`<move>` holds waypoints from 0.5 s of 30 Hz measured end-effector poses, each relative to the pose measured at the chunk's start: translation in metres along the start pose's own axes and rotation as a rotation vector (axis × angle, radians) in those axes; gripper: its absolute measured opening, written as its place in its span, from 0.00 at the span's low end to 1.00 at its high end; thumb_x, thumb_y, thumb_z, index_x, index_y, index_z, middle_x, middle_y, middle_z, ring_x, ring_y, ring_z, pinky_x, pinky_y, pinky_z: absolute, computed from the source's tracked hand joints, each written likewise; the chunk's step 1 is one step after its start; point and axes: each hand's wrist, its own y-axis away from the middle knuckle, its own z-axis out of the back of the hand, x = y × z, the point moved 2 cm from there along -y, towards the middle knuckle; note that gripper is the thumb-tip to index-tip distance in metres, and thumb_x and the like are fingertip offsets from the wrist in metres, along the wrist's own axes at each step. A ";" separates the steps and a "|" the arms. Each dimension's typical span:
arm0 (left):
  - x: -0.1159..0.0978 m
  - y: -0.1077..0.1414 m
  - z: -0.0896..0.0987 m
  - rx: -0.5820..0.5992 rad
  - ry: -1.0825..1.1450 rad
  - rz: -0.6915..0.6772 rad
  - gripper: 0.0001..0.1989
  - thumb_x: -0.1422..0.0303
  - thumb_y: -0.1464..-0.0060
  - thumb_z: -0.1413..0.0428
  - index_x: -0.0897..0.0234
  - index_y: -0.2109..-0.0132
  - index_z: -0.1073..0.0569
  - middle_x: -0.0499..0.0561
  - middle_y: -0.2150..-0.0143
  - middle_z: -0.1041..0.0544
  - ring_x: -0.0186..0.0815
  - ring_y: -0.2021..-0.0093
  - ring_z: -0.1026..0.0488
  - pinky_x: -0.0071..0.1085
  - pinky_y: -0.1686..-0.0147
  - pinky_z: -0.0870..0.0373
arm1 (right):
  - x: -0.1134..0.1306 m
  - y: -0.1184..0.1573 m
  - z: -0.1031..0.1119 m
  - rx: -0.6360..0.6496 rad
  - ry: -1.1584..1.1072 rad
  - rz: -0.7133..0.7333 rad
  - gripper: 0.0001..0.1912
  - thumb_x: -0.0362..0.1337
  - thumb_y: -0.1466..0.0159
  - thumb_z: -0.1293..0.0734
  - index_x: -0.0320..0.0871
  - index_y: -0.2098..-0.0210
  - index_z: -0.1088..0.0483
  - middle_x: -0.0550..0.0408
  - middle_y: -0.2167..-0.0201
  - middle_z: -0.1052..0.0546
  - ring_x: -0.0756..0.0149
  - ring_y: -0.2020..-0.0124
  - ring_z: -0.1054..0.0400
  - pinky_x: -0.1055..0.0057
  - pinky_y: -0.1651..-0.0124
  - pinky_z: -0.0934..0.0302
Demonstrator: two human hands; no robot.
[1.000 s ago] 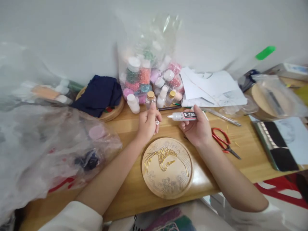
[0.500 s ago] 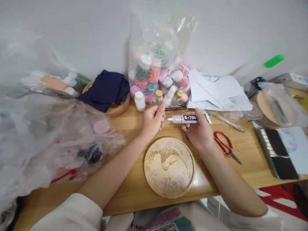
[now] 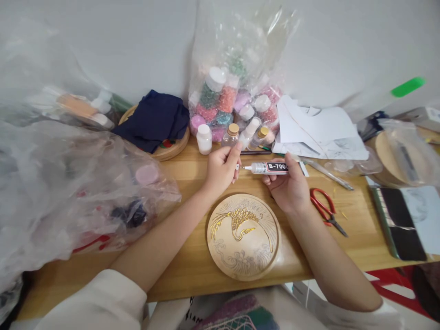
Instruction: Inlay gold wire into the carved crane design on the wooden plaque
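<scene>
My right hand (image 3: 290, 185) is closed around a B-7000 glue tube (image 3: 271, 168), which lies level with its thin nozzle pointing left. The nozzle tip is beside the fingers of my left hand (image 3: 223, 167). Those fingers are pinched on a small whitish piece (image 3: 237, 167), too small to name. Below both hands a round wooden board (image 3: 244, 270) rests on the table. It bears a crane worked in gold and pencil-like wave lines; part of the crane's outline is gold, the rest thin lines.
Red-handled pliers (image 3: 323, 208) lie right of the board, a phone (image 3: 400, 224) further right. Behind stand small bottles (image 3: 204, 140) and a clear bag of bead jars (image 3: 223, 91). Plastic bags (image 3: 85, 192) crowd the left; white paper (image 3: 316, 128) lies at the back.
The camera view has shifted a little, so most things sit slightly further right. Both hands keep the same hold, with the nozzle still beside my left fingers.
</scene>
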 end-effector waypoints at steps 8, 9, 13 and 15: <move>0.001 0.000 0.000 0.005 0.022 -0.015 0.29 0.40 0.50 0.42 0.60 0.80 0.37 0.39 0.90 0.39 0.22 0.92 0.44 0.22 0.94 0.54 | -0.002 -0.001 0.003 0.024 0.005 0.027 0.19 0.52 0.45 0.26 0.43 0.78 0.29 0.64 0.90 0.35 0.76 0.86 0.38 0.80 0.82 0.41; 0.001 0.000 0.000 0.007 0.022 -0.018 0.29 0.40 0.50 0.42 0.60 0.80 0.37 0.39 0.90 0.39 0.23 0.92 0.44 0.22 0.94 0.54 | -0.002 -0.001 0.003 0.028 0.004 0.030 0.20 0.53 0.46 0.26 0.43 0.78 0.29 0.64 0.89 0.34 0.76 0.86 0.38 0.80 0.82 0.41; 0.001 0.000 0.000 0.005 0.004 -0.015 0.29 0.41 0.49 0.42 0.60 0.79 0.37 0.39 0.90 0.39 0.23 0.92 0.43 0.22 0.93 0.53 | -0.002 -0.001 0.003 0.055 0.002 0.038 0.20 0.53 0.46 0.26 0.43 0.77 0.28 0.64 0.89 0.34 0.77 0.85 0.37 0.81 0.82 0.40; 0.000 0.000 -0.001 0.006 -0.008 -0.009 0.29 0.40 0.48 0.43 0.60 0.79 0.38 0.39 0.90 0.39 0.23 0.92 0.43 0.22 0.93 0.53 | -0.002 -0.001 0.003 0.070 0.005 0.041 0.20 0.54 0.44 0.27 0.43 0.76 0.28 0.64 0.89 0.34 0.77 0.85 0.36 0.81 0.81 0.41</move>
